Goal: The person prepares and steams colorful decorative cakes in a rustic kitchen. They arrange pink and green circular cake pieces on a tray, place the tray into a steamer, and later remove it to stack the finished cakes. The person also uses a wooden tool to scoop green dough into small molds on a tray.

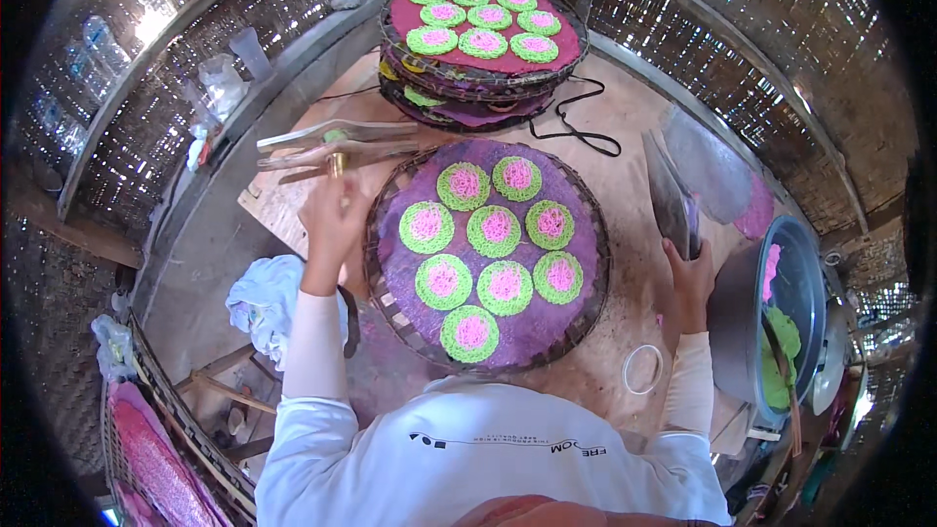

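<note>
Standing over a wooden table [625, 322], the person is working at a round woven tray [390, 293] lined with purple cloth, on which eight green-rimmed, pink-centred noodle rounds [496, 230] are lying in a loose ring about one in the middle. The left hand [335, 220] is reaching to the far left edge of that tray, its fingers curled around a small brass-coloured piece [336, 164] at the near end of a wooden tong-like tool [332, 148] that is lying across the table's far left; the grip looks closed, though the fingertips are partly hidden. The right hand [689, 273] is gripping a flat, dark, lid-like sheet [669, 197], holding it upright just right of the tray. Beyond it a large metal pot [781, 312] is sitting at the right, with pink and green dough showing inside. At the far side a stack of similar trays [478, 88] is standing, the top one already carrying nine rounds. Judging from this, the near tray is looking full, and the step in hand seems to be the close of its filling; the next move would probably call for freeing both hands and lifting the tray level, so the soft rounds are not sliding. A white ring [643, 369] is lying on the table near the right forearm.
</note>
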Demonstrator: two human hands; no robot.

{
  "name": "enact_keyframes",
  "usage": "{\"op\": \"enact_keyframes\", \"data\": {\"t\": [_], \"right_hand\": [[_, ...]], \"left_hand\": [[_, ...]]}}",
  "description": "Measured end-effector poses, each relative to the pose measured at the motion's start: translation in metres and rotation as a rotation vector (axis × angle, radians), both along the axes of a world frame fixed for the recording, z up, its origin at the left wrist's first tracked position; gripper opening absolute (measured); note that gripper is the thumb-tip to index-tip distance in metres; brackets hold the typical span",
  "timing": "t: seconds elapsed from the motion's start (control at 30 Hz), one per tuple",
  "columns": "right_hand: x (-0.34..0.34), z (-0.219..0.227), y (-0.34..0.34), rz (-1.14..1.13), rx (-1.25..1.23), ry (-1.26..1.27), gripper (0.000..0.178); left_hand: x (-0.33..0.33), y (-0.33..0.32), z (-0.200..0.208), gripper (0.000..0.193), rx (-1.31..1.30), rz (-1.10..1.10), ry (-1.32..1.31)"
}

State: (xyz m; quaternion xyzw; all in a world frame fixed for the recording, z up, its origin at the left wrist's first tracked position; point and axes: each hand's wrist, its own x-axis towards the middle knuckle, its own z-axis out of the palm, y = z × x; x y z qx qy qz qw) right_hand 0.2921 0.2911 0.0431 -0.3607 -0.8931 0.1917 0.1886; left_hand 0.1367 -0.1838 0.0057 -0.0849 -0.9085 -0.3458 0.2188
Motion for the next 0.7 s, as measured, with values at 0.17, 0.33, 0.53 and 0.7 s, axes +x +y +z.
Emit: {"op": "enact_keyframes", "data": {"t": [0.17, 0.33, 0.53, 0.7], "right_hand": [[0.031, -0.066, 0.036, -0.089, 0.169, -0.01, 0.076], [0.038, -0.052, 0.009, -0.067, 0.511, -0.016, 0.07], [0.019, -0.019, -0.064, 0.494, 0.219, 0.183, 0.03], [0.009, -0.055, -0.064, 0.582, 0.145, -0.012, 0.02]], "left_hand": [[0.047, 0.014, -0.009, 0.022, -0.296, 0.041, 0.017], [0.033, 0.037, -0.013, 0.025, -0.372, 0.017, -0.049], [-0.015, 0.057, -0.031, 0.023, -0.493, 0.005, -0.116], [-0.031, 0.056, -0.036, 0.024, -0.516, 0.015, -0.253]]}}
